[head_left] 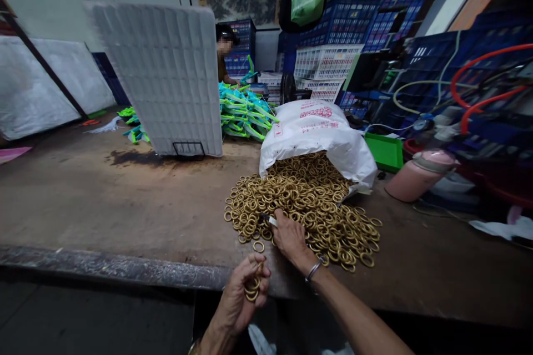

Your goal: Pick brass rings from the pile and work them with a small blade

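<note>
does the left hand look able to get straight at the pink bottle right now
Probably not: the right wrist and the ring pile lie between the left hand and the pink bottle, and that hand is holding rings.

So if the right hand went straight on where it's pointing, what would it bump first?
Most likely the pile of gold-coloured rings. The right hand is right by them, though whether it already touches some is hard to tell.
</note>
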Demonstrator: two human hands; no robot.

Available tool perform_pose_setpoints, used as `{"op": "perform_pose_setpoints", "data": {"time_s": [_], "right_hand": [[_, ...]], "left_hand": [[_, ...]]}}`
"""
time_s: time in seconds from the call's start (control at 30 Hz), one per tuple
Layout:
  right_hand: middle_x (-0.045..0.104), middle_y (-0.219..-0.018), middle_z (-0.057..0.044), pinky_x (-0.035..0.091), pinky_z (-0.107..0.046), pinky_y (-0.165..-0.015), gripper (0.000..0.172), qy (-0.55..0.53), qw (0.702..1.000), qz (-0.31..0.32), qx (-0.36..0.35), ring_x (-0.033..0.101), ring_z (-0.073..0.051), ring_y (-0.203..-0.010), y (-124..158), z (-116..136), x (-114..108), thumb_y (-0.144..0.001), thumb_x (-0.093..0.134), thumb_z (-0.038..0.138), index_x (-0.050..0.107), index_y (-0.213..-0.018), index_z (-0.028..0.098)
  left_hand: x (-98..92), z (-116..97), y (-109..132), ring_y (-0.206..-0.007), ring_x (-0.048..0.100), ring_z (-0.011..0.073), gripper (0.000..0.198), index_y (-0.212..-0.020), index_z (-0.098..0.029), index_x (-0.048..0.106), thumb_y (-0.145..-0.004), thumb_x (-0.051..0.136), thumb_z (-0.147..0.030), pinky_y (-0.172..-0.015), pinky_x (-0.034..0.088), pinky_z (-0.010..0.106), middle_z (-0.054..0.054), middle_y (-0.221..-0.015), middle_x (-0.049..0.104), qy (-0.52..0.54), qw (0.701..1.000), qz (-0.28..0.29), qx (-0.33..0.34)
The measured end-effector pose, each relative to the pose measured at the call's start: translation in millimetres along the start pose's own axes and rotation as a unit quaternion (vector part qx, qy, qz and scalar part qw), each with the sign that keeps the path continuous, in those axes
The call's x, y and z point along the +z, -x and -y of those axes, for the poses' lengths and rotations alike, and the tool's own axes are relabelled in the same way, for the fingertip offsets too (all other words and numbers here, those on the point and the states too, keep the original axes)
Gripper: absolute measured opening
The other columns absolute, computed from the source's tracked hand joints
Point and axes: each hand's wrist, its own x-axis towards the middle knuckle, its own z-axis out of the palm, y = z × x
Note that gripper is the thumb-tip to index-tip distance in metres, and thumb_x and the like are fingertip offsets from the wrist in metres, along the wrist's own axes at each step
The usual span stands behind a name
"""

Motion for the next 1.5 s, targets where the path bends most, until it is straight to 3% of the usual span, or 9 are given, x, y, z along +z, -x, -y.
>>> {"op": "perform_pose_setpoints", "data": {"time_s": [0.3,0.47,0.57,0.67,0.87,1.03,1.1,1.3,1.5], "right_hand": [[0.059,-0.083,-0.004,0.027,-0.024,-0.055,0.013,-0.017,1.0,-0.01,-0.014,0.056,-0.014,-0.07,3.7,-1.9,1.8,-0.081,0.04,0.017,0.048,-0.09,0.02],[0.057,-0.069,-0.001,0.025,-0.024,-0.054,0.011,-0.091,0.995,-0.027,-0.022,0.051,-0.012,-0.06,10.9,-11.8,1.4,-0.077,0.041,0.015,0.05,-0.081,0.019],[0.051,-0.058,0.002,0.027,-0.023,-0.053,0.012,-0.194,0.981,-0.019,-0.01,0.044,-0.011,-0.053,15.5,-18.9,1.0,-0.077,0.039,0.02,0.049,-0.072,0.019],[0.046,-0.055,0.004,0.03,-0.021,-0.053,0.01,-0.33,0.944,0.009,0.015,0.042,-0.011,-0.053,23.3,-22.6,-0.9,-0.072,0.042,0.025,0.048,-0.065,0.02],[0.039,-0.05,0.009,0.028,-0.019,-0.044,0.012,-0.542,0.825,0.135,0.09,0.033,-0.006,-0.044,47.2,-16.8,-9.8,-0.064,0.05,0.03,0.047,-0.069,0.02],[0.03,-0.044,0.013,0.013,-0.017,-0.034,0.017,-0.622,0.729,0.248,0.142,0.016,-0.003,-0.032,56.5,-10.8,-15.2,-0.066,0.049,0.034,0.043,-0.075,0.022],[0.035,-0.046,0.011,0.015,-0.017,-0.034,0.016,-0.613,0.743,0.236,0.131,0.018,-0.003,-0.032,56.6,-9.6,-16.6,-0.067,0.048,0.036,0.044,-0.073,0.021],[0.05,-0.06,0.003,0.036,-0.022,-0.054,0.024,-0.505,0.853,0.123,0.05,0.044,-0.01,-0.056,56.5,-5.0,-19.3,-0.065,0.052,0.041,0.054,-0.065,0.017],[0.046,-0.055,0.004,0.034,-0.021,-0.051,0.024,-0.508,0.847,0.147,0.055,0.04,-0.009,-0.053,58.0,-2.6,-21.1,-0.068,0.051,0.041,0.052,-0.065,0.017]], "left_hand": [[-1.2,-1.1,-4.6,-0.056,0.052,0.009,0.025,-0.063,-0.013,0.053,-0.061,0.07,-0.03,-0.039,0.027,0.015,0.003,-0.068,0.057,0.036,0.998,-0.041,-0.01],[5.1,-5.2,-9.4,-0.046,0.045,0.0058,0.031,-0.066,-0.015,0.049,-0.064,0.066,-0.041,-0.037,0.027,0.015,-0.002,-0.06,0.051,-0.1,0.992,-0.053,0.047],[4.3,-4.7,-16.5,-0.037,0.036,0.0048,0.031,-0.073,-0.017,0.051,-0.067,0.062,-0.045,-0.035,0.025,0.016,-0.006,-0.05,0.046,-0.22,0.966,-0.078,0.113],[2.4,-3.3,-21.8,-0.041,0.039,0.0062,0.025,-0.082,-0.017,0.057,-0.069,0.061,-0.038,-0.041,0.03,0.017,-0.005,-0.052,0.048,-0.315,0.926,-0.081,0.192],[5.6,-3.8,-19.2,-0.076,0.055,0.0163,0.02,-0.09,-0.02,0.066,-0.074,0.054,-0.021,-0.074,0.04,0.026,0.005,-0.082,0.064,-0.451,0.848,0.02,0.278],[13.7,-3.6,-13.7,-0.067,0.052,0.0147,0.016,-0.079,-0.018,0.065,-0.075,0.053,-0.027,-0.067,0.04,0.024,0.003,-0.071,0.06,-0.44,0.866,0.038,0.233],[14.8,-2.2,-13.1,-0.058,0.048,0.0117,0.017,-0.074,-0.017,0.062,-0.075,0.054,-0.031,-0.059,0.038,0.022,0.0,-0.063,0.056,-0.403,0.893,0.015,0.201],[16.2,0.8,-11.5,-0.041,0.035,0.0051,0.028,-0.069,-0.015,0.054,-0.067,0.061,-0.042,-0.041,0.027,0.018,-0.006,-0.051,0.045,-0.33,0.935,-0.049,0.123],[12.3,0.7,-7.5,-0.036,0.033,0.0027,0.036,-0.077,-0.017,0.05,-0.068,0.057,-0.051,-0.035,0.019,0.016,-0.007,-0.05,0.046,-0.291,0.955,-0.029,0.038]]}}
